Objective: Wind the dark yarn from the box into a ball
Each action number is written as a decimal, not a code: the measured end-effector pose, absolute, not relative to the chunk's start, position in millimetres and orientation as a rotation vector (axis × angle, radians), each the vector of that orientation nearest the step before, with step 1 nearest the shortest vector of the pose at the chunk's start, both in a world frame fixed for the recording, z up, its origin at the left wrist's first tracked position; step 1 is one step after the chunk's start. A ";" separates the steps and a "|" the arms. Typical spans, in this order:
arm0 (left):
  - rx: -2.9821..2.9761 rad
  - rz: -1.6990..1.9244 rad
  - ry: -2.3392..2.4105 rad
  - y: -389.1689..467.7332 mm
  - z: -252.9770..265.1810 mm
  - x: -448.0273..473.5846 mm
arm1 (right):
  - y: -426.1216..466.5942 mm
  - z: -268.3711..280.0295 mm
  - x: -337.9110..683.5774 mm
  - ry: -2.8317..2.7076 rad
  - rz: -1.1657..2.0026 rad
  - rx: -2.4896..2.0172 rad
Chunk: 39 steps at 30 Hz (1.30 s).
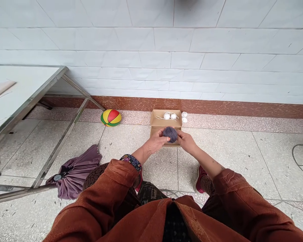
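Observation:
A purple-grey yarn ball is held up between my two hands, above the near part of an open cardboard box. My left hand wraps its fingers around the left side of the ball, with the thumb across the front. On the other side, my right hand has its fingers closed at the ball's right edge. Two white yarn balls with loose strands lie in the far part of the box. Beside the box on the right are two more small white balls.
A red, yellow and green ball lies by the wall, left of the box. A metal-framed table stands at the left, with a folded purple umbrella near its legs. A dark cable lies on the floor at right.

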State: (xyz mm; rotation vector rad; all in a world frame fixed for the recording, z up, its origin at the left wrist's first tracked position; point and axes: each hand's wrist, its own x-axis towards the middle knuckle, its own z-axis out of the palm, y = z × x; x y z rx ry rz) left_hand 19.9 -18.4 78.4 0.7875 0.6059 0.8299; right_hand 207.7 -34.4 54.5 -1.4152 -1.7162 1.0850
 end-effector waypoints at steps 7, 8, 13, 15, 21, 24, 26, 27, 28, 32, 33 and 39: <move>0.837 1.024 0.909 -7.0 69.3 18.4 | -46.8 74.3 200.2 -1.989 1.110 -1.075; 0.899 1.014 0.950 -6.9 68.1 18.1 | -46.9 80.0 201.6 -1.983 1.111 -1.038; 1.064 0.790 0.935 -13.8 66.2 18.7 | -39.4 94.6 213.3 -1.791 1.005 -1.035; 1.087 0.695 0.847 -18.4 67.3 19.6 | -35.0 93.1 217.1 -1.719 0.925 -1.091; 0.978 0.566 0.594 -30.7 77.0 21.1 | -29.8 79.2 216.2 -1.639 0.857 -1.287; 0.880 0.580 0.544 -33.7 82.2 20.6 | -30.5 71.8 212.9 -1.603 0.947 -1.379; 0.815 0.597 0.512 -34.4 83.9 20.2 | -31.2 67.7 211.4 -1.610 1.003 -1.404; 0.783 0.603 0.500 -34.4 84.3 20.0 | -31.6 65.9 211.0 -1.620 1.023 -1.412; 0.753 0.608 0.489 -34.3 84.3 20.0 | -32.1 64.2 210.7 -1.630 1.037 -1.421; 0.679 0.613 0.450 -33.8 83.4 20.0 | -33.4 58.3 210.6 -1.663 1.035 -1.469; 0.671 0.618 0.446 -33.7 83.5 20.1 | -33.6 56.9 210.6 -1.674 1.022 -1.479; 0.632 0.720 0.565 -31.1 88.6 21.8 | -34.6 51.7 209.5 -1.793 0.972 -1.441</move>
